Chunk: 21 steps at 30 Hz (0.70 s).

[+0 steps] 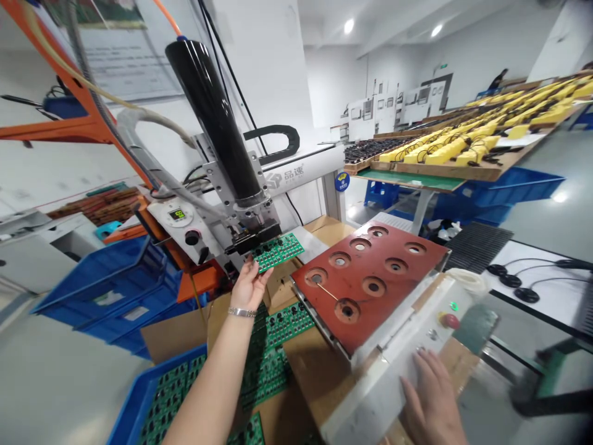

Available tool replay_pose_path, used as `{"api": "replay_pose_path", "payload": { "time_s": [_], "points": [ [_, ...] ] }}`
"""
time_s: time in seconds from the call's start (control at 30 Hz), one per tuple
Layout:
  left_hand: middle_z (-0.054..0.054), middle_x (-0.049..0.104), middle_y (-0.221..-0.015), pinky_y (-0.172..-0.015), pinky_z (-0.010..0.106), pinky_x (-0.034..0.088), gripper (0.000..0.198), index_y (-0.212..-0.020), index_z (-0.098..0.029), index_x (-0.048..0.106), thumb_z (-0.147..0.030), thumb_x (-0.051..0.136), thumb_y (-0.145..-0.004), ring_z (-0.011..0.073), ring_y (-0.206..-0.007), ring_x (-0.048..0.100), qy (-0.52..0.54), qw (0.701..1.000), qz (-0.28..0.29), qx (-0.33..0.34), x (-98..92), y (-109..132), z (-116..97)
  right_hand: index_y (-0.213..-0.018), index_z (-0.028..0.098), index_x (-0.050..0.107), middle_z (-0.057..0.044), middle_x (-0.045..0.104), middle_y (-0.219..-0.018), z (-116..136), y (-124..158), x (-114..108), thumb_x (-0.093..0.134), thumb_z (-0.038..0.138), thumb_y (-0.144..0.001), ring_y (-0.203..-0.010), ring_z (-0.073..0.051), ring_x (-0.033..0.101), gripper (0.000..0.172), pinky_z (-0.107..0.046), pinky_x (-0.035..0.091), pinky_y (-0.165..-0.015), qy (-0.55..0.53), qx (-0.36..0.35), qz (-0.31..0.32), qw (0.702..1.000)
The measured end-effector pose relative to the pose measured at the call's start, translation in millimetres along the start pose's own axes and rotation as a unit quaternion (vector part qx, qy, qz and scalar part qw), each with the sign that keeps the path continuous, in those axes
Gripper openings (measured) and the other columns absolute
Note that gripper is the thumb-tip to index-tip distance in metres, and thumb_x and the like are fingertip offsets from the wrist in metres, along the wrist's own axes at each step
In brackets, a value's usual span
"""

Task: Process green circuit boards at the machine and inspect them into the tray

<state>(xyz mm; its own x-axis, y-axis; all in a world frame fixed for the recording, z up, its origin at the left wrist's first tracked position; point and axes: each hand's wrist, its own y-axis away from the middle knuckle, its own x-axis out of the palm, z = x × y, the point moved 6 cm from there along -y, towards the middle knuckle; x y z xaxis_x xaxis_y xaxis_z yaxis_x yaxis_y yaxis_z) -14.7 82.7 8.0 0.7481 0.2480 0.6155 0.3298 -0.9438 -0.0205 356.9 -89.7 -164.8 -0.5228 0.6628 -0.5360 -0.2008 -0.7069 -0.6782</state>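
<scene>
My left hand [249, 284], with a bracelet at the wrist, reaches up under the machine's black dispensing cylinder [213, 117] and holds the near edge of a green circuit board panel [279, 250] lying on the machine's bed. My right hand [430, 395] rests flat, fingers spread, on the white control panel [417, 346] of the machine, just below a red button [449, 320] and a green light [453, 306]. A red-brown fixture plate with several round holes [370, 278] sits between the two hands.
More green circuit boards [273, 346] lie stacked on cardboard and in a blue bin [134, 402] below my left arm. Blue crates [106, 290] stand at the left. A bench with yellow parts [477, 145] runs along the right back. Black cables [523, 284] lie on a white table.
</scene>
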Motion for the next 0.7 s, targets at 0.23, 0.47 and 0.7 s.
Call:
{"api": "replay_pose_path", "payload": {
  "time_s": [0.23, 0.47, 0.7],
  "points": [
    [0.006, 0.063, -0.102, -0.067, 0.036, 0.054, 0.019, -0.102, -0.015, 0.060, -0.019, 0.058, -0.083, 0.0178, -0.081, 0.062, 0.006, 1.000, -0.007, 0.008, -5.7, 1, -2, -0.126, 0.016, 0.041, -0.016, 0.046, -0.125, -1, 3, 3, 0.043, 0.051, -0.086, -0.124, -0.035, 0.039, 0.053, -0.058, 0.038, -0.098, -0.003, -0.014, 0.017, 1.000],
    [0.006, 0.064, -0.101, -0.068, 0.036, 0.054, 0.017, -0.100, -0.016, 0.061, -0.019, 0.057, -0.084, 0.0172, -0.081, 0.062, 0.012, 1.000, -0.011, 0.006, -6.4, -1, -2, -0.128, 0.016, 0.039, -0.017, 0.042, -0.128, 3, 1, 2, 0.041, 0.049, -0.087, -0.124, -0.035, 0.039, 0.052, -0.058, 0.037, -0.098, -0.004, -0.011, 0.012, 1.000],
    [0.005, 0.064, -0.101, -0.067, 0.035, 0.054, 0.015, -0.098, -0.017, 0.061, -0.018, 0.056, -0.084, 0.0163, -0.079, 0.062, 0.017, 0.999, -0.029, 0.000, -15.6, 4, -1, -0.127, 0.016, 0.040, -0.017, 0.042, -0.128, 5, 1, 2, 0.040, 0.050, -0.088, -0.124, -0.035, 0.038, 0.052, -0.057, 0.038, -0.098, 0.001, -0.013, 0.011, 1.000]
  ]
}}
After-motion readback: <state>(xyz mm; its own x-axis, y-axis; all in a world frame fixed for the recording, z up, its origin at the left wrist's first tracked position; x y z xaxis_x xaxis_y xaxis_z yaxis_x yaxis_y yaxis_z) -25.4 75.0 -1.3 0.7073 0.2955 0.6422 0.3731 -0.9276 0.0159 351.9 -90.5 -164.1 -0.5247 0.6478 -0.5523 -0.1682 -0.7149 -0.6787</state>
